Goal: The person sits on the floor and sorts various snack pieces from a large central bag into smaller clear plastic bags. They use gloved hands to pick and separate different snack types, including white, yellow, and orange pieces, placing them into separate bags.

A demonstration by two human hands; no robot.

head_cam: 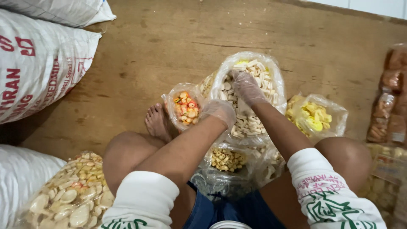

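I sit on a wooden floor with several clear plastic bags of snack pieces between my knees. My left hand (218,112), in a thin plastic glove, grips the edge of a small bag of orange, red and yellow pieces (185,108). My right hand (247,87), also gloved, reaches into a large bag of pale stick-shaped crackers (250,95) with its fingers closed among the sticks. A bag of small tan pieces (227,160) lies under my forearms.
A bag of yellow curled crackers (313,116) lies to the right. A big bag of pale oval chips (70,195) sits by my left knee. White printed sacks (38,59) are stacked at the left. Packed brown snack bags (390,106) line the right edge. My bare foot (157,121) rests on the floor.
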